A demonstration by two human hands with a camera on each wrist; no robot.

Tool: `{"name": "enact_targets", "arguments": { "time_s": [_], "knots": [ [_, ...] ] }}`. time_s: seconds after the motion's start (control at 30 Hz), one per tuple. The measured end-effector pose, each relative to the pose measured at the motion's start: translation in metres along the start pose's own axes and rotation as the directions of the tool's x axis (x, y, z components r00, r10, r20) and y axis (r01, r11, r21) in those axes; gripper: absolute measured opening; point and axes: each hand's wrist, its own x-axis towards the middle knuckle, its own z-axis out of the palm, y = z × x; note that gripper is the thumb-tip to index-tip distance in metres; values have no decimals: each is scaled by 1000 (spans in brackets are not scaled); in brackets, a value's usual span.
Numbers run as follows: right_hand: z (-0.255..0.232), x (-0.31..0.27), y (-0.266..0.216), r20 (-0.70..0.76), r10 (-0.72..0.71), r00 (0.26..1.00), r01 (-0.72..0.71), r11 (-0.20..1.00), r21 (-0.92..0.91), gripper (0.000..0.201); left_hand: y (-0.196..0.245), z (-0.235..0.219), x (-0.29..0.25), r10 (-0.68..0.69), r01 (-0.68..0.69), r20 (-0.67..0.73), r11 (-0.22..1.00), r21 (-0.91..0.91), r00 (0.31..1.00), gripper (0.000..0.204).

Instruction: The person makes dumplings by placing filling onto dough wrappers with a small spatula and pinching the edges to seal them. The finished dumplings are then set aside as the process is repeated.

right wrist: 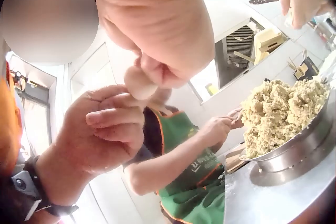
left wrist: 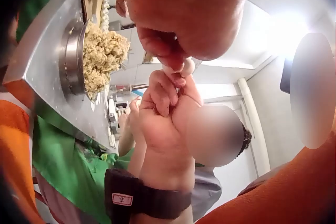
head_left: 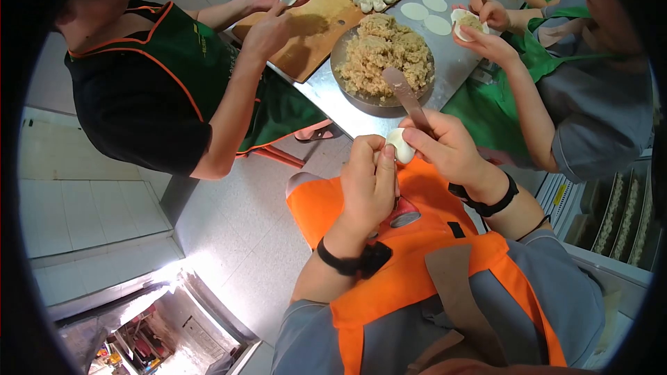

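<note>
Pinching a white dumpling (head_left: 401,147) from either side, the left hand (head_left: 368,179) and right hand (head_left: 448,149) meet just right of the head view's centre. The right hand also grips a flat spatula (head_left: 405,94), its blade pointing up and left, overlapping a metal bowl (head_left: 370,105) of filling (head_left: 382,52). Round wrappers (head_left: 438,25) lie at upper right of centre.

Left hand (head_left: 368,180): your fingers curled, tips pinching, thumb (head_left: 387,163) pointing forward.
Right hand (head_left: 450,149): your fingers curled, thumb (head_left: 422,142) reaching across toward the left one.
Left forearm (head_left: 311,278): angled forward from your side.
Right forearm (head_left: 520,217): slanted inward, your two hands close together.
</note>
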Motion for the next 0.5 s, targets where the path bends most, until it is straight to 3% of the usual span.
{"name": "enact_targets", "arguments": {
  "time_s": [0.1, 0.2, 0.3, 0.4, 0.5],
  "knots": [
    [-2, 4, 8, 11, -35, 999, 35, 999, -7, 13, 3, 0, 1, 38, -39, 14, 999, 34, 999, 7],
    [-6, 9, 17, 1, -119, 993, 118, 982, -145, 14, 2, 3, 3, -116, 124, 48, 972, -202, 992, 9],
    [-14, 18, 15, -35, -99, 995, 89, 973, -213, 15, 1, 5, 10, -196, 209, 75, 886, -413, 978, 15],
    [-42, 45, 9, -136, -205, 969, 133, 902, -410, 18, -22, 2, 17, -189, 213, 101, 899, -382, 977, 18],
    [-87, 95, 7, -207, -253, 945, 115, 850, -515, 23, -34, 0, 25, -270, 307, 184, 928, -211, 945, 17]
  ]
}}
